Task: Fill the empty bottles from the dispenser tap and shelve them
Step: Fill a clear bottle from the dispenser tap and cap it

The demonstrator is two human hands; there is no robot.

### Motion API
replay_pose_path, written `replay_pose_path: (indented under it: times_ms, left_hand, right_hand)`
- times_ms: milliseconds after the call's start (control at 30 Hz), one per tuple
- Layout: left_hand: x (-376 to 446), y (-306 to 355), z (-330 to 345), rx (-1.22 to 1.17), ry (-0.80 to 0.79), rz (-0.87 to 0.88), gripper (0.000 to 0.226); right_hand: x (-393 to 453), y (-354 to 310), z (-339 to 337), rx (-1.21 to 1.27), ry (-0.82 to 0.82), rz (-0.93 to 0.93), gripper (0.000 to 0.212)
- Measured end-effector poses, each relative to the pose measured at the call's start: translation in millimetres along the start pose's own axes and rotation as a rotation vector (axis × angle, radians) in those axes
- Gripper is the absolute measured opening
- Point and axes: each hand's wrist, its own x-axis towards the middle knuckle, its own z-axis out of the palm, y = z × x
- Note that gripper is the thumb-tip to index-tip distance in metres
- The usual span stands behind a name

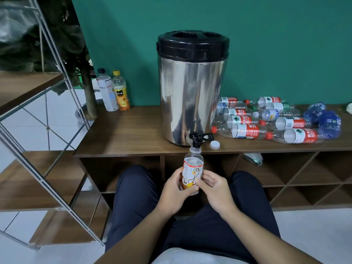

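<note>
A steel dispenser with a black lid stands on the wooden counter. Its black tap juts over the front edge. Right under the tap, an uncapped bottle with an orange-and-white label stands upright, its mouth at the spout. My left hand grips the bottle's lower half. My right hand sits on its right side, fingers loosely curved, fingertips touching the label. A white cap lies on the counter beside the tap. Several empty bottles lie in a heap to the right.
Two capped bottles stand at the counter's back left by a plant trunk. A metal-framed wooden shelf rack rises on the left. Open cubbies run under the counter, one holding a crumpled bottle. My knees sit close to the counter front.
</note>
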Motion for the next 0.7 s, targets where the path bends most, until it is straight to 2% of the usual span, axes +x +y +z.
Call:
replay_pose_path:
  times_ms: [700]
  left_hand:
    - [9.2,-13.7,5.9,0.006,0.011,-0.028,0.064]
  right_hand:
    - [-3.6,12.6,-6.5,-0.090,0.061,-0.011,0.038]
